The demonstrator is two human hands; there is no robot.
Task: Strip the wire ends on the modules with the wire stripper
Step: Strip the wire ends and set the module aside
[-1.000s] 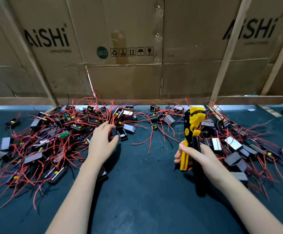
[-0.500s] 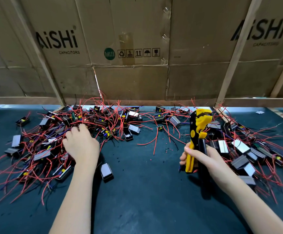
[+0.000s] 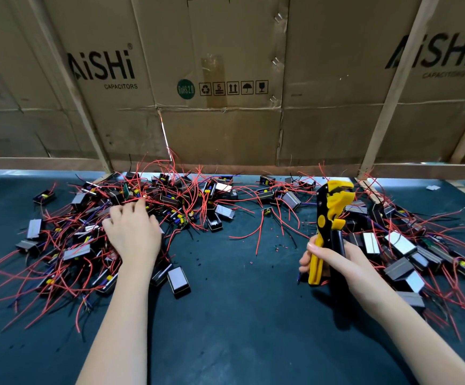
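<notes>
Modules with red wire ends lying heaped on dark worktop, left side, tangled pile reaching from near edge up to back wall. Second heap of modules sitting right side, behind right hand. Single module lying apart at near edge of left pile, just beside left forearm. Loose red wire curling on bare worktop between the two heaps, tiny red insulation bits scattered near it.

Left hand reaching palm down into left pile, fingers spread and bent over wires, fingertips buried among them; cannot tell whether gripping anything. Right hand grasping yellow-and-black wire stripper by handles, fingers wrapping round them, thumb lying across yellow handle. Stripper standing upright, head pointing up toward back wall, lower handle end hanging near worktop; touching or not unclear. Stripper head holding no wire, sitting well apart from left hand.

Flattened cardboard boxes printed "AiSHi CAPACITORS" forming back wall, wooden battens leaning across them. Green RoHS 2.0 sticker and handling symbols showing mid-wall.
</notes>
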